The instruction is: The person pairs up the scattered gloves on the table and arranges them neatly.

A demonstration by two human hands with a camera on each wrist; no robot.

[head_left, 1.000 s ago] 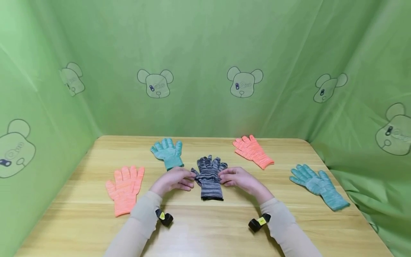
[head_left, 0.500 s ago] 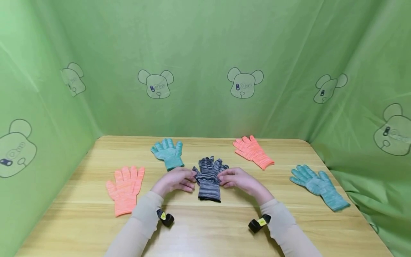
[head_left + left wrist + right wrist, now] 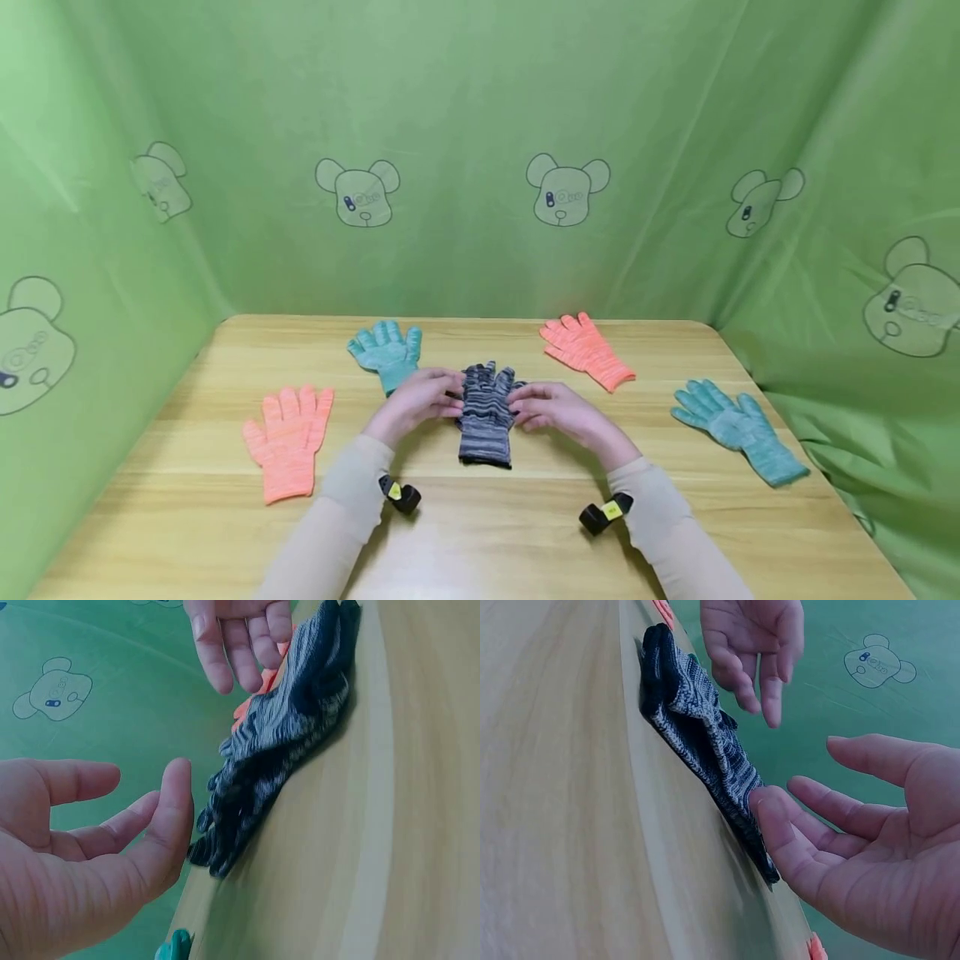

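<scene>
A grey-and-black striped knit glove lies in the middle of the table, fingers pointing away and dark-edged cuff toward me. My left hand is at its left side in the head view, fingertips right by the edge. In the left wrist view that left hand has thumb and fingers spread apart with nothing between them. On the opposite side, my right hand has its fingertips at the glove's right edge. The right wrist view shows the right hand with loosely bent fingers, one fingertip overlapping the striped knit.
Around it on the wooden table lie other gloves: an orange one at left, a teal one behind left, an orange one behind right, and a teal one at right. Green curtains enclose the table.
My left hand has moved up and away along the striped glove, whose thumb no longer shows at the left. The glove has shifted slightly left; my right hand has hardly moved.
</scene>
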